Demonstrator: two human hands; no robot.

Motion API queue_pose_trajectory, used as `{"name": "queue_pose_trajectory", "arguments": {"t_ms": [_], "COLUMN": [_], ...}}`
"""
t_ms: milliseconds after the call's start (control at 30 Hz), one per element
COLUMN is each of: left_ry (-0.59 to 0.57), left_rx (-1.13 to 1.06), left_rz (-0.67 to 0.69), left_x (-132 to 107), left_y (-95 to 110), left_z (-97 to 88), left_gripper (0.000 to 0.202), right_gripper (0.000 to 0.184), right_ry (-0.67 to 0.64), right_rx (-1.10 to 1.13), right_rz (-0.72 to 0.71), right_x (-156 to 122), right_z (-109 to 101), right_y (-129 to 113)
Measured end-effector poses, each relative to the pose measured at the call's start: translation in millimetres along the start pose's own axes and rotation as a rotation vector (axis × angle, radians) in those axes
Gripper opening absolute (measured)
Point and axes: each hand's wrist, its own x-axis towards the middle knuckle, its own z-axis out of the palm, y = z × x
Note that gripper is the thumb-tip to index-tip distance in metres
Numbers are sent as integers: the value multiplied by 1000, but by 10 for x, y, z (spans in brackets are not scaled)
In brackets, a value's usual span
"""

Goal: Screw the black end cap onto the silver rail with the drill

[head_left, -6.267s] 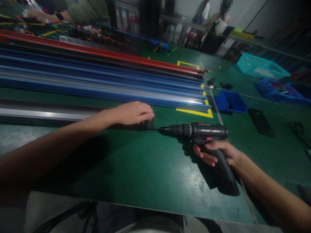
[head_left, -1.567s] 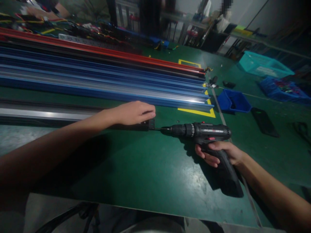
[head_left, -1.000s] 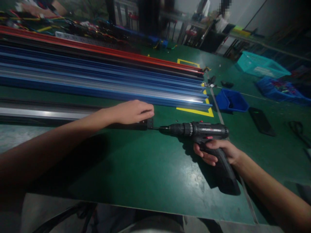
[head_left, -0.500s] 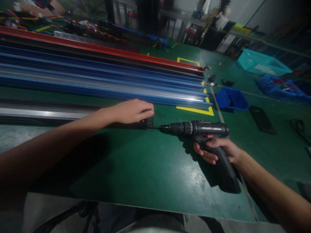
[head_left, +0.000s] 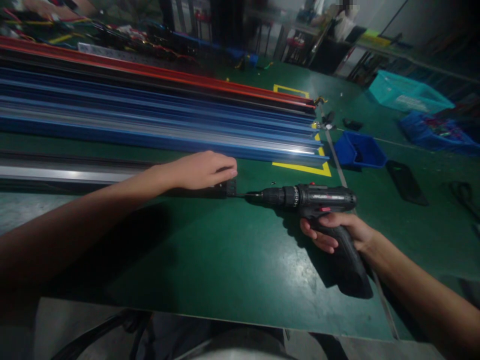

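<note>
My right hand [head_left: 330, 232] is wrapped around the handle of a black cordless drill [head_left: 326, 197], which lies level and points left. Its thin bit [head_left: 243, 195] meets the end of a long black and silver metal rail [head_left: 78, 175]. Over that same end, my left hand [head_left: 204, 170] grips the rail from above, fingers curled toward the far side. A dark slotted end cap [head_left: 231, 188] shows just past the fingertips. Where exactly the bit touches the cap is too small to make out.
Blue metal rails [head_left: 187, 132] and a red rail [head_left: 180, 72] lie beyond, across yellow tape [head_left: 300, 169] on the green table [head_left: 232, 270]. To the right are a blue bin [head_left: 360, 150], a phone-like black slab [head_left: 407, 182] and a teal basket [head_left: 408, 92]. Another person's hand [head_left: 41, 10] is among wires far left.
Both hands, the drill and the rail hold almost the same places. The view has shifted very slightly.
</note>
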Motion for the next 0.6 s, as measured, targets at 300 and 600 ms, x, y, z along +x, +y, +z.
{"name": "queue_pose_trajectory", "arguments": {"t_ms": [300, 600], "left_ry": [3, 19], "left_rx": [7, 6], "left_rz": [3, 19], "left_x": [-10, 3], "left_y": [13, 20], "left_z": [-8, -6], "left_gripper": [40, 39], "right_gripper": [31, 28], "right_ry": [11, 12], "right_rx": [-23, -44], "right_rz": [4, -9], "right_x": [1, 3], "right_z": [5, 12], "right_y": [-1, -9]}}
